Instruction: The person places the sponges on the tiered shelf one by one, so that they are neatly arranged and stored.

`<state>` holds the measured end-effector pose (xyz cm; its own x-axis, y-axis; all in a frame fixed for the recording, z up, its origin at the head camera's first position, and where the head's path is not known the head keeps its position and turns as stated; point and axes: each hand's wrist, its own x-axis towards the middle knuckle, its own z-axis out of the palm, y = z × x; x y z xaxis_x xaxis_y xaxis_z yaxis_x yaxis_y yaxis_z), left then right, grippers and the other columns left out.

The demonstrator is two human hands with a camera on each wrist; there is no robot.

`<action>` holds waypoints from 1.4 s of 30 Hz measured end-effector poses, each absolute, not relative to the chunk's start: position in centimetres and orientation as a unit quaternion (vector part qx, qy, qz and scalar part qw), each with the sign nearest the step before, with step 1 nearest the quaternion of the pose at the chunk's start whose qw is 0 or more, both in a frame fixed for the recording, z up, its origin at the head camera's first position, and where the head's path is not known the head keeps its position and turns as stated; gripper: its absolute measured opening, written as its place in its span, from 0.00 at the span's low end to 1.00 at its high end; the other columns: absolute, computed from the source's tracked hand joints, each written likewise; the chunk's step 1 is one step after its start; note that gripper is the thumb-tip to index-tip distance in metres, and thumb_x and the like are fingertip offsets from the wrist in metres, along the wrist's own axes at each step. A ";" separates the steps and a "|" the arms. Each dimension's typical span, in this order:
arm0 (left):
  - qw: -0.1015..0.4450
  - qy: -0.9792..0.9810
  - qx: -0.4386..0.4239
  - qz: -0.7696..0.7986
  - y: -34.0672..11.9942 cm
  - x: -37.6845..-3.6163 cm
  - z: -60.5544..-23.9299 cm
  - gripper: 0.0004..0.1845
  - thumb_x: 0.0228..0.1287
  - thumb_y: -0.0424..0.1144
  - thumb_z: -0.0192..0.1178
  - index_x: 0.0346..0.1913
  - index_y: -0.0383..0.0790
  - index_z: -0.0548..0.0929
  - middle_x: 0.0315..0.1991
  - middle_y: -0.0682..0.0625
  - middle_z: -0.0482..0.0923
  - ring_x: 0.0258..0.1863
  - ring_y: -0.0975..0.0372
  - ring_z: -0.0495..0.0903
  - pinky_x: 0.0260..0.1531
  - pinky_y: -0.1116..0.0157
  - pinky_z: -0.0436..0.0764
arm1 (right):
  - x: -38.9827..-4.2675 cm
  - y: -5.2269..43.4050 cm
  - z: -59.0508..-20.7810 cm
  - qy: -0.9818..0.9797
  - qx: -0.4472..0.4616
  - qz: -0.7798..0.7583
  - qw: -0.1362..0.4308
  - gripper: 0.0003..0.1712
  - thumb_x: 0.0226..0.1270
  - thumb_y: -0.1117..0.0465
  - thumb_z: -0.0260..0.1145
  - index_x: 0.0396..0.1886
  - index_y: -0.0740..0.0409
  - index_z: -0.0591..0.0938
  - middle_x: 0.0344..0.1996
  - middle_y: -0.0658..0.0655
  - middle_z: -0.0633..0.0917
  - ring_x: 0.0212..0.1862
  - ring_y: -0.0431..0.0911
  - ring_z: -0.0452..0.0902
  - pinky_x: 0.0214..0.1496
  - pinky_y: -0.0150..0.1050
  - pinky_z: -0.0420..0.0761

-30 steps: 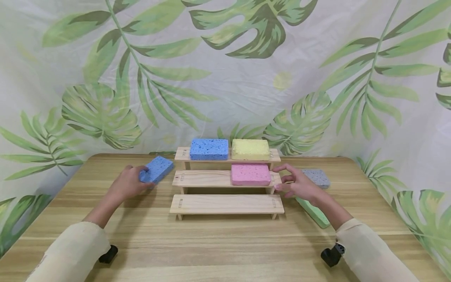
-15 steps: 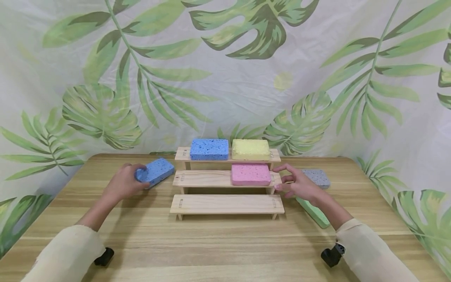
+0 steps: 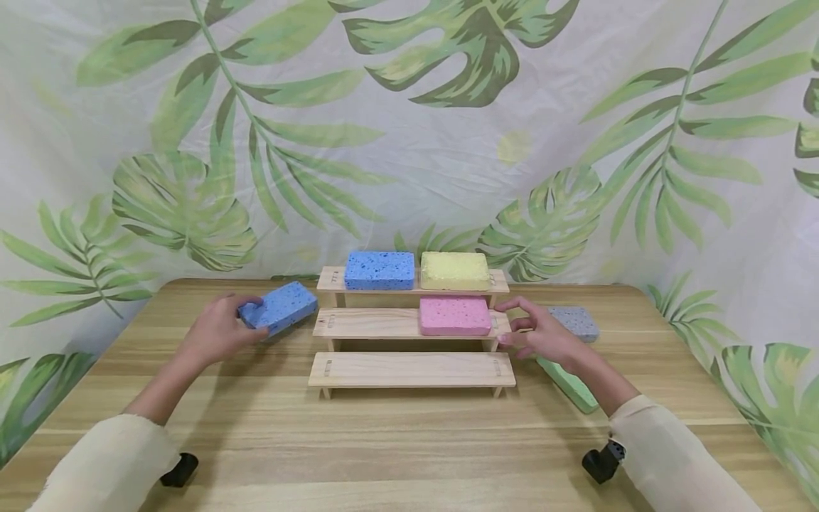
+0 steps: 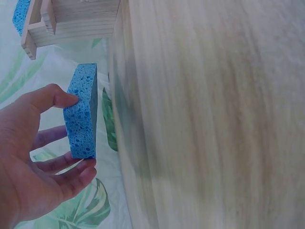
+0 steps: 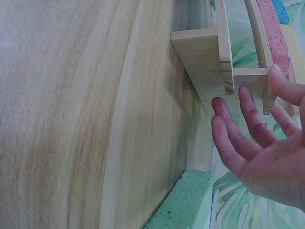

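My left hand [image 3: 220, 328] pinches a blue sponge [image 3: 284, 307] by its left end, left of a three-tier wooden rack [image 3: 412, 371]. In the left wrist view this sponge [image 4: 81, 114] is held between thumb and fingers, and a shadow falls on the tabletop beside it. My right hand [image 3: 544, 334] is at the right end of the middle tier, fingers loosely spread and tips at the wood. Its thumb [image 5: 281, 83] overlaps the end of a pink sponge [image 5: 275, 36] in the right wrist view. That pink sponge [image 3: 455, 317] lies on the middle tier's right half.
On the top tier sit another blue sponge [image 3: 379, 271] and a yellow sponge [image 3: 455, 272]. A grey sponge [image 3: 576, 323] and a green sponge [image 3: 571, 387] lie on the wooden table [image 3: 384, 455] to the right, partly behind my right arm. A leaf-patterned cloth [image 3: 409, 142] hangs behind.
My left hand has shifted a little to the left with the blue sponge, which has turned and now shows more of its broad face. The right hand stays in the same place.
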<state>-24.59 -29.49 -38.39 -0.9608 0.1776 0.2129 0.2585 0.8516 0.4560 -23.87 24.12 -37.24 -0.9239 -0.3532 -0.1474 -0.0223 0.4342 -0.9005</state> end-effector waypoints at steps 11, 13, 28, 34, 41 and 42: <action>0.115 -0.948 -0.130 -0.266 -29.4 -23.9 -37.8 0.27 0.55 0.38 0.78 0.54 0.24 0.84 0.50 0.28 0.81 0.45 0.37 0.81 0.37 0.48 0.80 | -23.6 23.9 -37.0 0.828 -0.115 -0.524 0.161 0.32 0.73 0.63 0.69 0.72 0.60 0.67 0.40 0.60 0.80 0.46 0.57 0.83 0.50 0.59 0.84; 0.120 -0.946 -0.133 -0.269 -29.3 -23.8 -37.7 0.27 0.54 0.37 0.78 0.54 0.24 0.84 0.48 0.29 0.82 0.43 0.39 0.81 0.36 0.51 0.79 | -23.6 23.9 -37.1 0.829 -0.114 -0.523 0.161 0.32 0.73 0.63 0.69 0.72 0.60 0.67 0.40 0.60 0.80 0.46 0.57 0.83 0.50 0.59 0.84; 0.174 -0.935 -0.133 -0.280 -29.3 -23.0 -36.5 0.25 0.48 0.33 0.79 0.51 0.26 0.86 0.37 0.38 0.87 0.35 0.48 0.83 0.31 0.59 0.80 | -23.6 23.9 -37.0 0.827 -0.120 -0.525 0.162 0.33 0.73 0.63 0.69 0.72 0.61 0.67 0.38 0.59 0.80 0.45 0.56 0.84 0.50 0.58 0.84; 0.196 -0.931 -0.131 -0.278 -29.4 -22.6 -35.9 0.24 0.46 0.33 0.78 0.49 0.27 0.87 0.34 0.40 0.87 0.32 0.50 0.83 0.29 0.65 0.79 | -23.8 24.0 -37.2 0.831 -0.113 -0.521 0.160 0.32 0.73 0.63 0.69 0.71 0.60 0.68 0.38 0.59 0.80 0.46 0.58 0.84 0.49 0.58 0.85; 0.204 -0.927 -0.133 -0.285 -29.4 -22.1 -35.5 0.23 0.45 0.32 0.77 0.48 0.30 0.88 0.33 0.43 0.86 0.30 0.51 0.82 0.27 0.69 0.76 | -23.9 24.1 -37.3 0.830 -0.112 -0.521 0.161 0.32 0.73 0.62 0.69 0.71 0.59 0.68 0.38 0.59 0.79 0.47 0.59 0.83 0.49 0.58 0.85; 0.204 -0.927 -0.134 -0.285 -29.4 -22.1 -35.5 0.23 0.45 0.32 0.77 0.48 0.30 0.88 0.33 0.43 0.86 0.30 0.52 0.82 0.27 0.69 0.76 | -23.8 24.1 -37.3 0.831 -0.111 -0.521 0.161 0.32 0.73 0.62 0.69 0.71 0.59 0.69 0.38 0.59 0.79 0.47 0.59 0.83 0.49 0.58 0.85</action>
